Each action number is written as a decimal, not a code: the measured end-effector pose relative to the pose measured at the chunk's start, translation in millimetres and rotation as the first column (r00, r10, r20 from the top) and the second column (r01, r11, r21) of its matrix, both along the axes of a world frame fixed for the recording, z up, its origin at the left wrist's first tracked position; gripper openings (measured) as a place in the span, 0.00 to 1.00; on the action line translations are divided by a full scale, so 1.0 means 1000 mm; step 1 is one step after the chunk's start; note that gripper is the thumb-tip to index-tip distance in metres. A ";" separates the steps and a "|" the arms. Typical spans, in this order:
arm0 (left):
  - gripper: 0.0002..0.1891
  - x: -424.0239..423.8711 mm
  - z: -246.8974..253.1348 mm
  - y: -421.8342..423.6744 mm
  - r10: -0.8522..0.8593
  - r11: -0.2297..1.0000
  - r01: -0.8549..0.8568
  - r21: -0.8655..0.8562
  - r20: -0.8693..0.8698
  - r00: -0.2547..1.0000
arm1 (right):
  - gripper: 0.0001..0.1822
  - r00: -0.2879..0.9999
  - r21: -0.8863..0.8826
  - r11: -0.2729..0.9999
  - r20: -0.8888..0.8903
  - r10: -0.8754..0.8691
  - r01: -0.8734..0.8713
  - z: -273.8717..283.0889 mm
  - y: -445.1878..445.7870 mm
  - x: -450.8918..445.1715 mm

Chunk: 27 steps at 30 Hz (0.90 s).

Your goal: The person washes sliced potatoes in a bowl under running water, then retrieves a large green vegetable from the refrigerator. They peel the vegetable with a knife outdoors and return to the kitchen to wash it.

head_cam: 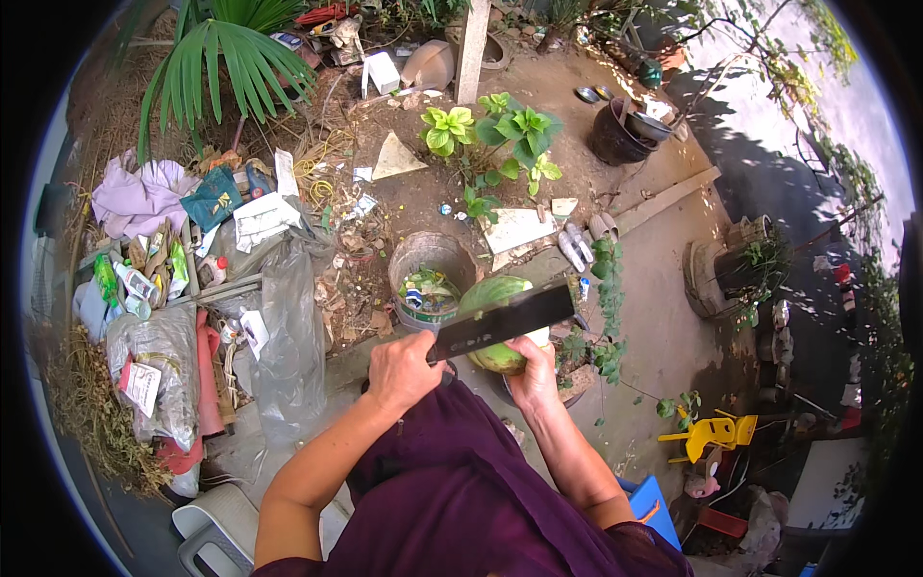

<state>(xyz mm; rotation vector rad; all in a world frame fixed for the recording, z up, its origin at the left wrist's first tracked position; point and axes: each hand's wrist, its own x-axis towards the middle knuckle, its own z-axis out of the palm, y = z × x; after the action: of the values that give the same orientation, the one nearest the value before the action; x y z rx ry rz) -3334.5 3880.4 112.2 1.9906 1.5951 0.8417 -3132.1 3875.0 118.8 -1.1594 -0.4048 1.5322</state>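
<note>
My left hand (404, 371) is closed round the handle of a cleaver (505, 322), whose broad dark blade points to the right across a large green melon or gourd (497, 292). The blade hides the melon's middle; whether it touches the rind I cannot tell. My right hand (535, 371) grips the melon at its lower right, beside a pale, white patch. Just beyond the melon, to the left, stands a worn bucket (433, 249) with green scraps and a small wrapper inside.
Plastic sheeting (292, 346), bottles (137, 281) and cloths lie heaped at the left. Ahead are a leafy plant (515, 130), a broken pale slab (515, 229) and a pair of shoes (575, 247). A yellow chair (710, 435) and a blue container (651, 508) are at the lower right.
</note>
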 end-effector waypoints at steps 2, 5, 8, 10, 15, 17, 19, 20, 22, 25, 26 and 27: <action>0.12 0.016 0.005 -0.005 -0.061 0.994 0.054 0.092 0.072 0.996 | 0.22 0.998 0.080 0.996 -0.058 -0.033 0.037 -0.014 0.000 0.001; 0.10 0.026 -0.004 -0.004 -0.116 0.988 0.117 0.105 -0.010 0.993 | 0.26 0.988 0.013 0.994 -0.110 -0.108 0.110 -0.024 -0.003 0.004; 0.11 0.024 -0.041 0.004 -0.042 0.992 0.044 0.119 -0.022 0.999 | 0.25 0.992 -0.004 0.993 -0.045 -0.119 0.119 -0.018 0.000 0.003; 0.09 0.011 -0.059 0.010 0.031 0.992 -0.043 -0.115 -0.109 0.994 | 0.29 0.990 -0.019 0.996 -0.111 -0.091 0.090 0.009 -0.006 0.000; 0.11 -0.003 -0.040 0.010 0.122 0.946 -0.139 -0.294 -0.074 0.990 | 0.27 0.998 -0.022 1.000 0.053 -0.017 0.018 0.031 -0.004 -0.002; 0.10 0.009 -0.011 0.008 0.002 0.984 0.005 -0.179 0.038 0.999 | 0.22 0.993 0.012 1.000 0.116 -0.012 0.010 0.018 0.000 0.000; 0.09 0.020 -0.003 0.006 -0.110 0.994 0.110 -0.007 0.042 0.993 | 0.20 0.988 0.059 0.998 0.153 0.016 -0.025 0.010 0.000 -0.001; 0.08 0.022 -0.004 0.006 -0.119 0.992 0.118 0.039 0.016 0.993 | 0.16 0.981 0.092 0.996 0.192 -0.026 0.009 0.003 0.001 -0.004; 0.07 0.024 -0.015 0.007 -0.084 0.994 0.085 0.075 -0.009 0.996 | 0.15 0.981 0.044 0.998 0.189 -0.044 0.037 0.011 0.001 -0.011; 0.08 0.015 -0.047 0.013 0.014 1.000 -0.014 -0.015 -0.029 0.999 | 0.17 0.997 -0.065 0.997 0.065 0.047 -0.043 0.024 0.002 -0.006; 0.08 0.014 -0.050 0.008 0.001 0.998 -0.004 -0.060 -0.061 0.998 | 0.18 0.997 -0.088 0.996 0.077 0.031 -0.024 0.014 -0.001 -0.003; 0.09 0.014 -0.049 0.004 -0.012 0.993 0.002 -0.116 -0.087 0.996 | 0.18 0.995 -0.121 0.993 0.094 0.019 -0.007 0.007 -0.004 -0.002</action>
<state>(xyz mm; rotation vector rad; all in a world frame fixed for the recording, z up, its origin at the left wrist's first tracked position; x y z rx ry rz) -3320.8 3884.1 63.7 1.9741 1.6455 0.6517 -3133.6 3870.6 126.1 -1.3307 -0.3880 1.5336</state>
